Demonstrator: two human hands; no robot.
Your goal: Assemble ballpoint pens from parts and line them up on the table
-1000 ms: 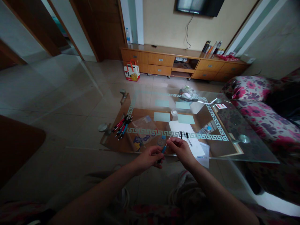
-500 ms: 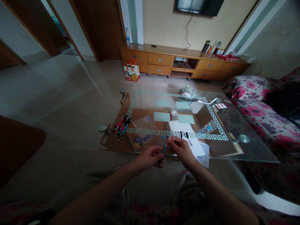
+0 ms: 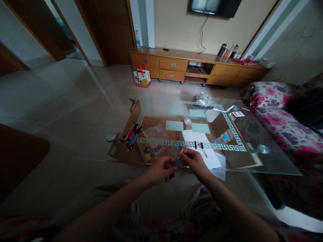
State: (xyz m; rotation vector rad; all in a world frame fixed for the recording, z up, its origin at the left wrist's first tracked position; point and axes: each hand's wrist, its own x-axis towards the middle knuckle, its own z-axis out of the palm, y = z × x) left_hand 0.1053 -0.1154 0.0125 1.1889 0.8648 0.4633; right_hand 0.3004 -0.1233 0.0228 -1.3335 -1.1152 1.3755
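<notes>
A: What do the two hands hold?

B: The left hand pinches a blue pen by its barrel, fingers closed narrow around it. The right hand pinches a thin pale part at the pen's upper tip, fingers closed as well. The pen sits just above the near edge of the glass tabletop, between the two hands.

A: What could go wrong?

B: In my judgement, the thin part could slip from the right fingers and drop past the tabletop edge to the floor, since the hands work over the rim rather than over the glass. Small loose parts near the black caps on the white paper could also roll off.

A: And containers?

B: A clear plastic bag lies flat; contents cannot be told. A loose bundle of pens lies beside it, in no container. A paper gift bag stands on the floor, contents hidden.
</notes>
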